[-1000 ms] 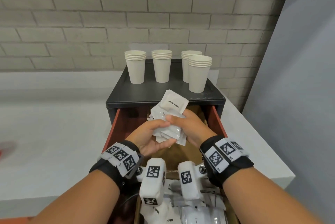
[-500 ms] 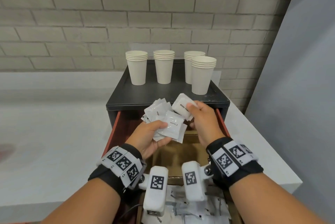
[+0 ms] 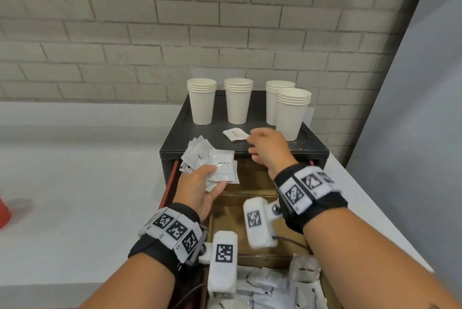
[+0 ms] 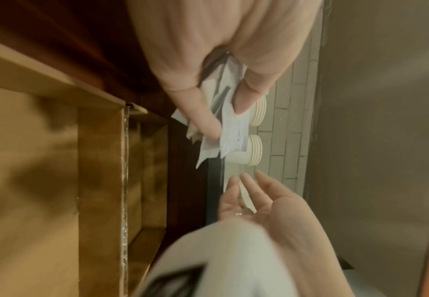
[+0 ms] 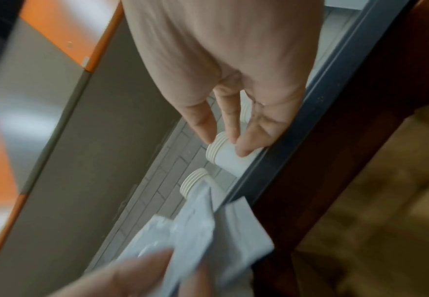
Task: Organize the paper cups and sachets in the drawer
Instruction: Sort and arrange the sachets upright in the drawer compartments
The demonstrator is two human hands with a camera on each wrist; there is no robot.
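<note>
The left hand (image 3: 200, 188) grasps a fanned bunch of sachets (image 3: 212, 162) above the open drawer (image 3: 252, 198). The right hand (image 3: 268, 147), fingers loose and holding nothing, hovers beside 1 sachet (image 3: 235, 133) on the cabinet top (image 3: 220, 131) before 4 cup stacks (image 3: 237, 101). Loose sachets (image 3: 272, 286) in the drawer's near compartment are partly cut off.

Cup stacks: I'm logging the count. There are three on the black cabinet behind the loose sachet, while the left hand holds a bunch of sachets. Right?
Not quite: the head view shows four cup stacks on the cabinet, not three. The rest holds: the loose sachet lies in front of them, and the left hand holds a bunch of sachets.
</note>
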